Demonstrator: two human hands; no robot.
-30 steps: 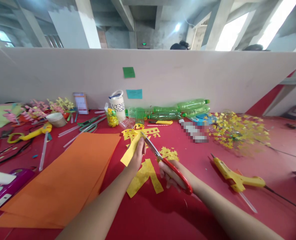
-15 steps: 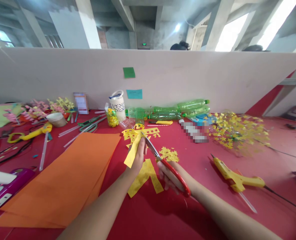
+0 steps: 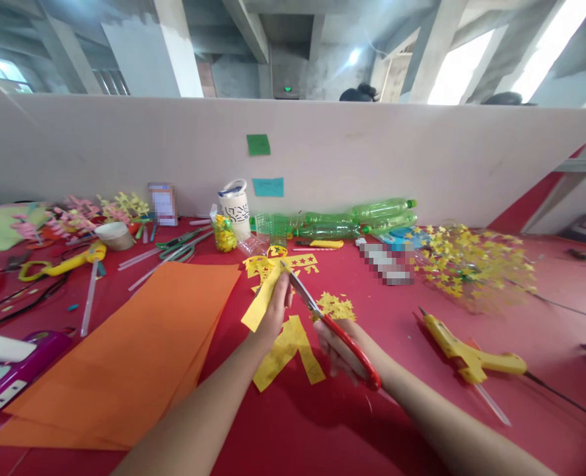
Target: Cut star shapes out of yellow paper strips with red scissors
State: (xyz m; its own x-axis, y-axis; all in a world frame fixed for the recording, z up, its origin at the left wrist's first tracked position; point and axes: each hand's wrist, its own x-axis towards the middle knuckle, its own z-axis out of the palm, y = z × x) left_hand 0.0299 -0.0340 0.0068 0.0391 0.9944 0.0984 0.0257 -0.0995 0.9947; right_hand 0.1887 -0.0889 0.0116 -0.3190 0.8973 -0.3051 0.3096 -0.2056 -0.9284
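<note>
My left hand [image 3: 275,311] pinches a yellow paper strip [image 3: 259,303] and holds it up above the red table [image 3: 322,423]. My right hand [image 3: 345,347] grips red-handled scissors [image 3: 332,327]; their blades point up and left to the strip's top edge beside my left fingers. Under both hands lie yellow paper offcuts [image 3: 285,350]. A small heap of yellow cut-out stars [image 3: 335,306] sits just behind the scissors. More punched yellow paper [image 3: 280,262] lies further back.
A stack of orange paper sheets [image 3: 129,350] covers the left. A yellow glue gun [image 3: 466,354] lies at right, its cord trailing off. Green plastic bottles [image 3: 352,218], a white cup [image 3: 236,208], a yellow star pile [image 3: 471,261], green scissors [image 3: 181,244] and a purple device [image 3: 10,377] surround them.
Both hands stay in nearly the same spot. The yellow strip has tilted slightly in my left hand as the scissors work at its top edge.
</note>
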